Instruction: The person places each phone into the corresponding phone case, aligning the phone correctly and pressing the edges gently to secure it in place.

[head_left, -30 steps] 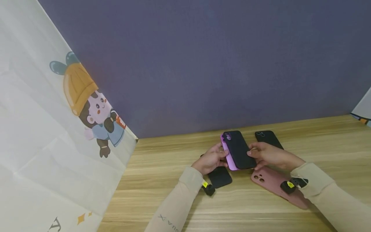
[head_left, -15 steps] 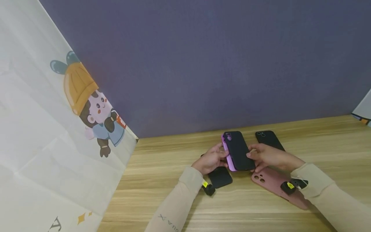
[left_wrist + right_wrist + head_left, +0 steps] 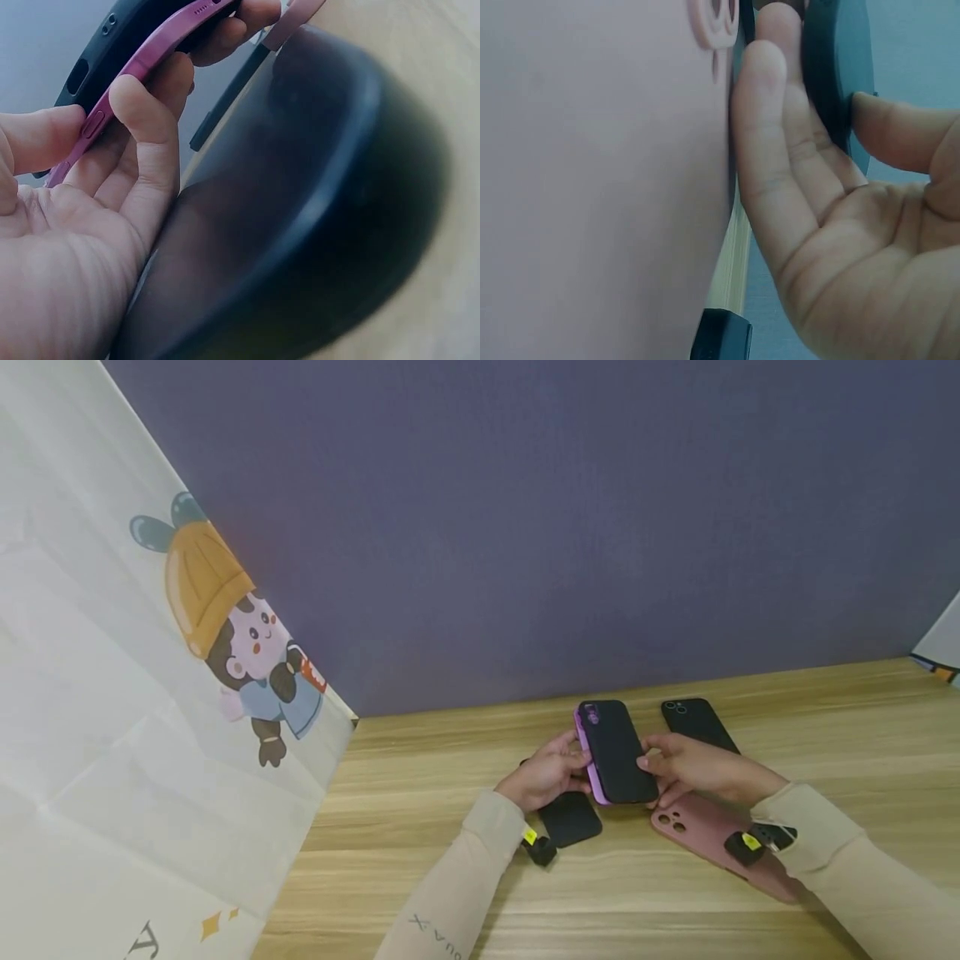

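A purple phone case (image 3: 595,781) is held along its left side by my left hand (image 3: 546,774), thumb in front and fingers behind. Over it lies a black phone case (image 3: 618,752), covering most of the purple one. My right hand (image 3: 693,764) pinches the black case near its lower right corner. In the left wrist view the purple case (image 3: 161,46) shows edge-on, the black case (image 3: 84,73) just beyond it. The right wrist view has the black case (image 3: 836,67) between thumb and fingers. Whether the two cases are joined, I cannot tell.
Below my left hand a black phone or case (image 3: 570,818) lies on the wooden table (image 3: 405,843). A pink phone case (image 3: 708,835) lies beneath my right wrist. Behind my right hand is another black phone or case (image 3: 697,720). A dark panel (image 3: 525,527) stands at the back.
The black case has shifted slightly left and down over the purple case, so less purple shows along the bottom. My right hand has moved slightly with it; my left hand has barely moved.
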{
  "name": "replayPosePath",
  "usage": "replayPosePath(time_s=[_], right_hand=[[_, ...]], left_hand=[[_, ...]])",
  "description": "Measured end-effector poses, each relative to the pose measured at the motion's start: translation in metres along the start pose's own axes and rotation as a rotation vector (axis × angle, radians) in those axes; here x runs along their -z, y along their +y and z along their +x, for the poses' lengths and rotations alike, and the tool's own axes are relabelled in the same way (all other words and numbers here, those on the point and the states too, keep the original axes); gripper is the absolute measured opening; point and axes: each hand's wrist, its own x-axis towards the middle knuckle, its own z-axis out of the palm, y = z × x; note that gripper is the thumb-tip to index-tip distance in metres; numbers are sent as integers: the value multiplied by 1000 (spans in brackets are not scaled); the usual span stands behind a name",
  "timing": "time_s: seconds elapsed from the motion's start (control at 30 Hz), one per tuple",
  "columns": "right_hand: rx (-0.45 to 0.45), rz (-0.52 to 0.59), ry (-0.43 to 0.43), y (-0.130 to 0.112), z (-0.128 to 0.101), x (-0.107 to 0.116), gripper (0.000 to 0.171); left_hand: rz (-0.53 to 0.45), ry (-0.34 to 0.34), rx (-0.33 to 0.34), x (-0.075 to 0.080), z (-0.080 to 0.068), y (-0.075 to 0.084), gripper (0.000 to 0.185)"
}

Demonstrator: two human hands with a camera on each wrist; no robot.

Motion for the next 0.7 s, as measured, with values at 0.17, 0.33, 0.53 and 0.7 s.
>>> replayPosePath(time_s=[0.17,0.33,0.53,0.7], right_hand=[[0,-5,6,0,0,-2,44],[-2,-10,0,1,1,-3,42],[1,-9,-5,3,1,-2,42],[0,-11,-10,2,2,-1,42]], left_hand=[[-2,-8,1,1,-1,0,50],[-3,-16,16,1,-2,0,52],[2,-33,5,2,-1,-1,53],[0,-32,4,4,0,-2,55]])
